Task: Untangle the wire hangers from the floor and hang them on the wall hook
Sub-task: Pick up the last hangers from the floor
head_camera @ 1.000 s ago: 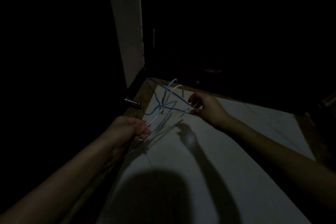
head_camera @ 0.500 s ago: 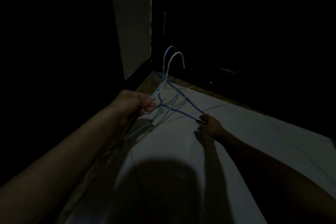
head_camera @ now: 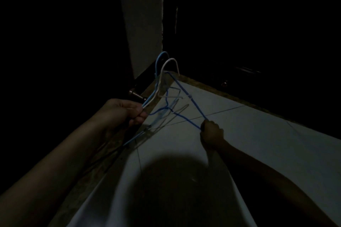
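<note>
Blue and white wire fills the middle of my dim head-camera view: a tangle of wire hangers (head_camera: 166, 101) held up off the floor between my two bare hands. My left hand (head_camera: 122, 114) is closed in a fist around the necks of a light blue hanger and a white hanger (head_camera: 168, 62), whose curved hooks rise side by side above the fist, in front of the foot of a pale wall strip (head_camera: 144, 24). My right hand (head_camera: 211, 133), lower and further right, is curled tight around the corner of a darker blue hanger (head_camera: 186, 96). Its two thin sides run up and to the left from that grip, one toward the hooks and one toward the left fist, and they cross the other hangers' wires. I cannot tell exactly where the wires interlock, because the light is too poor.

Below the bundle lies a floor (head_camera: 258, 134) of large pale tiles with dark grout lines, edged by a speckled brown border. A small metal door stopper (head_camera: 135, 94) pokes out just above my left hand. Beyond the border everything is nearly black; a dark door (head_camera: 239, 42) seems to stand right of the wall strip. The shadow of my head darkens the tiles nearest me.
</note>
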A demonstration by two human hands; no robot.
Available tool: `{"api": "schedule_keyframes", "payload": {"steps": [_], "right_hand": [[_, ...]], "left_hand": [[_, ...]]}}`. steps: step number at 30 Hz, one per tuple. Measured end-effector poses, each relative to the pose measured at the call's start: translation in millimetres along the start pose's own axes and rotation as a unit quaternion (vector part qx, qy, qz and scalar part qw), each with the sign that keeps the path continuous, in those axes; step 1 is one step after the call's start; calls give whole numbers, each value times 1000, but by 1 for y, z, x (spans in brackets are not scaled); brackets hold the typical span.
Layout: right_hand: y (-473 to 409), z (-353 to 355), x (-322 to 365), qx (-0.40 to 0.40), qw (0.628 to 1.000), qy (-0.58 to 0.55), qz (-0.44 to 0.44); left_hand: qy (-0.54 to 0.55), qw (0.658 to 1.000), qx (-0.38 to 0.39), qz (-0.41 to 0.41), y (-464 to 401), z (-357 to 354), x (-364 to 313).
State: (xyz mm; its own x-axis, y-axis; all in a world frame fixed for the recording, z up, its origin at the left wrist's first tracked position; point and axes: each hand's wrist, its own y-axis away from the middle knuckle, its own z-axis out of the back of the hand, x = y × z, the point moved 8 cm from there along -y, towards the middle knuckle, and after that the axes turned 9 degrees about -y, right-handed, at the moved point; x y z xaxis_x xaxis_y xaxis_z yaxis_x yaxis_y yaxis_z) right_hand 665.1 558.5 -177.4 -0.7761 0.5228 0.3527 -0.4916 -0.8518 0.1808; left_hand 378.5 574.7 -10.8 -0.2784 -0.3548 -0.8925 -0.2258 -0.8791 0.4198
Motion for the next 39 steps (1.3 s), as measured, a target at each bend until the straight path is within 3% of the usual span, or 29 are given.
{"api": "schedule_keyframes", "payload": {"steps": [3,8,12,15,18,22,26,28,39], "right_hand": [[10,-6,4,65,997,-16,39],[31,9,5,74,992,-56,82],[49,42,9,127,990,-61,19],[70,69,16,153,974,-160,-41],[104,95,29,137,946,-279,-88],[162,96,50,176,896,-388,-122],[210,78,71,207,789,-547,-186],[217,74,81,204,754,-591,-203],[229,106,111,139,684,-696,-166]], "left_hand": [[30,1000,-1,5,4,4,-2],[73,997,-5,-6,11,20,-10],[63,998,-8,4,19,27,-11],[55,998,-2,17,29,27,-16],[76,997,-4,13,43,26,-25],[126,992,-3,-4,55,25,-36],[152,988,-12,-17,70,28,-47],[186,982,-9,-24,75,32,-53],[172,980,1,-102,93,44,-90]]}}
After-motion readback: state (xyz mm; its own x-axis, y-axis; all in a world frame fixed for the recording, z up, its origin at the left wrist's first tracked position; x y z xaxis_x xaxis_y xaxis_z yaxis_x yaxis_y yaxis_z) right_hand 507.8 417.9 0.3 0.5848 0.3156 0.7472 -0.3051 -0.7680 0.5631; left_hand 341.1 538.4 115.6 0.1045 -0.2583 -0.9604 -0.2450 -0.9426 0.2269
